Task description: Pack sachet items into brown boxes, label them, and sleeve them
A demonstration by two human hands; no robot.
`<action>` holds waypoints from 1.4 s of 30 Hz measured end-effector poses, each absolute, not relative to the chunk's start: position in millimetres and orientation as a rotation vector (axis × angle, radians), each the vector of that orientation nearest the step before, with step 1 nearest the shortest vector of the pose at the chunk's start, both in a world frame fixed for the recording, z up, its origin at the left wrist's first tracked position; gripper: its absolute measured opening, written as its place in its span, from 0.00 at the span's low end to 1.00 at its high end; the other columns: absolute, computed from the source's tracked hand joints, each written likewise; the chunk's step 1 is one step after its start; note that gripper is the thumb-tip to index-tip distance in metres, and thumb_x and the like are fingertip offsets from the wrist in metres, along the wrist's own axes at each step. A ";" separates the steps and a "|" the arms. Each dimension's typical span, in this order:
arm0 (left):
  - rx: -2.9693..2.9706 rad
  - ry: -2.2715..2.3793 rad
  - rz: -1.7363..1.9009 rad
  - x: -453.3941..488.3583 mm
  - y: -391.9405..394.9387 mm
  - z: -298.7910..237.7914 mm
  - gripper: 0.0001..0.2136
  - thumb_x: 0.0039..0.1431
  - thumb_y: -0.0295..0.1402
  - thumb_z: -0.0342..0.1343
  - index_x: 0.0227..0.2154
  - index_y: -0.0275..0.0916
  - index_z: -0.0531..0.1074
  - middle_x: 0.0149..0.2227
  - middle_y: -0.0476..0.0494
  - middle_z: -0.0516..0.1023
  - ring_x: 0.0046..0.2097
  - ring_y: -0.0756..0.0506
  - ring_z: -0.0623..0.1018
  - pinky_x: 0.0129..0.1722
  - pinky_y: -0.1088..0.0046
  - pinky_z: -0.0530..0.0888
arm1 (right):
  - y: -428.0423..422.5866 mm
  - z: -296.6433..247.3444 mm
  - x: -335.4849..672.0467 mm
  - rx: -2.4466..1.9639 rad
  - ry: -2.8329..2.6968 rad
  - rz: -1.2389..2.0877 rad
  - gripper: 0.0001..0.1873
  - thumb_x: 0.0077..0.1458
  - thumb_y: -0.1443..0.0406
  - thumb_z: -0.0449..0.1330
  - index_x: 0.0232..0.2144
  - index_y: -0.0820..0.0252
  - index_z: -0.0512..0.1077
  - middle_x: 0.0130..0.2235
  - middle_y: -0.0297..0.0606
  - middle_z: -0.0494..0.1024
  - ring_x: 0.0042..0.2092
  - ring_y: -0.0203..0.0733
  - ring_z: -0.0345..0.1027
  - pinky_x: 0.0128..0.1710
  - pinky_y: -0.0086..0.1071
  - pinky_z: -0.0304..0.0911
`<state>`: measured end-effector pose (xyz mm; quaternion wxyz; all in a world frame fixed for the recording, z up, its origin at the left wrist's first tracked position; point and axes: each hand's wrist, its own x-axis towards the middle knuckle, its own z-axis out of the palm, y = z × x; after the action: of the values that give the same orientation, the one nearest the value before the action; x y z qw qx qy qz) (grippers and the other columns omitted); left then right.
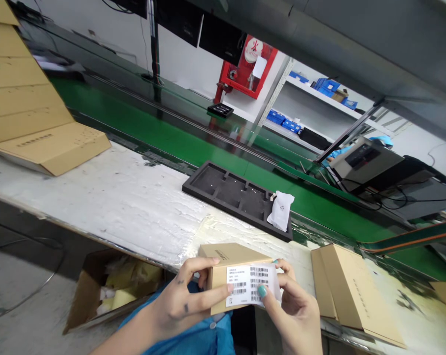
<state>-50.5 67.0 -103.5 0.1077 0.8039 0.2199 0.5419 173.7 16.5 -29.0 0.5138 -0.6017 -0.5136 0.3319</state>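
Left hand [184,303]: gripping a small kraft box [237,255], fingers over the top edge, thumb pressed on the front face against a white barcode label [249,286]. Right hand [292,315]: pinching the right end of the label, thumb on the printed side, fingers behind it. That end of the label overhangs the box edge. Both hands are held above the near edge of the counter [115,207], and the box is not resting on it. A blue sleeve [193,320] covers the left forearm.

On the counter: black foam tray [226,195] with square recesses, lying along the far edge; white packet [281,211] on its right end. Two kraft cardboard pieces [350,286] lie at right, near the right hand. Large flat cardboard sheets [34,98] are stacked at far left.

Beyond the counter: green conveyor belt [134,118]. Below left: open carton [112,291] with pale packing inside. Far right: grey machine [366,162] with trailing cables. Background: shelves [311,113] holding blue bins.
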 end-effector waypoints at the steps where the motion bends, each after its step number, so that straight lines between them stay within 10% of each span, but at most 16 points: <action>1: 2.368 0.640 1.595 -50.7 67.0 -103.7 0.21 0.55 0.23 0.66 0.52 0.41 0.76 0.57 0.35 0.60 0.50 0.42 0.75 0.38 0.74 0.80 | 16.5 -28.7 173.4 -1.446 -1.241 0.805 0.13 0.54 0.55 0.68 0.26 0.57 0.77 0.41 0.43 0.71 0.53 0.51 0.62 0.50 0.35 0.60; 27: 2.489 0.671 1.456 -58.6 67.5 -89.2 0.15 0.62 0.26 0.59 0.51 0.44 0.77 0.54 0.37 0.61 0.47 0.44 0.74 0.36 0.75 0.80 | 11.7 -30.4 185.3 -1.462 -1.354 0.626 0.18 0.62 0.55 0.61 0.24 0.58 0.74 0.42 0.44 0.76 0.49 0.52 0.69 0.48 0.38 0.64; 33: 2.460 0.698 1.465 -59.7 65.9 -87.9 0.15 0.64 0.26 0.57 0.51 0.46 0.78 0.53 0.37 0.64 0.43 0.46 0.76 0.37 0.74 0.81 | 10.8 -46.8 217.5 -1.377 -0.744 -0.217 0.19 0.61 0.45 0.55 0.32 0.51 0.73 0.29 0.38 0.74 0.39 0.56 0.71 0.49 0.50 0.64; 37: 2.468 0.724 1.524 -58.6 68.5 -90.3 0.14 0.63 0.27 0.58 0.50 0.47 0.79 0.52 0.37 0.67 0.49 0.42 0.78 0.42 0.71 0.82 | -1.7 -83.1 184.9 -1.321 -1.234 -0.278 0.32 0.63 0.38 0.39 0.25 0.46 0.71 0.22 0.35 0.76 0.34 0.56 0.75 0.56 0.56 0.60; 42: 2.423 0.662 1.562 -55.4 68.0 -98.6 0.13 0.64 0.24 0.57 0.48 0.42 0.79 0.52 0.37 0.66 0.48 0.44 0.79 0.43 0.74 0.83 | -5.4 -99.1 120.2 -1.461 -1.553 -0.075 0.29 0.70 0.47 0.40 0.34 0.46 0.77 0.46 0.34 0.83 0.55 0.55 0.74 0.69 0.56 0.34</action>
<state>-55.4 68.0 -98.6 0.0917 0.8158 0.2227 0.5258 120.2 -5.4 -99.1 0.4828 -0.5997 -0.6374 -0.0308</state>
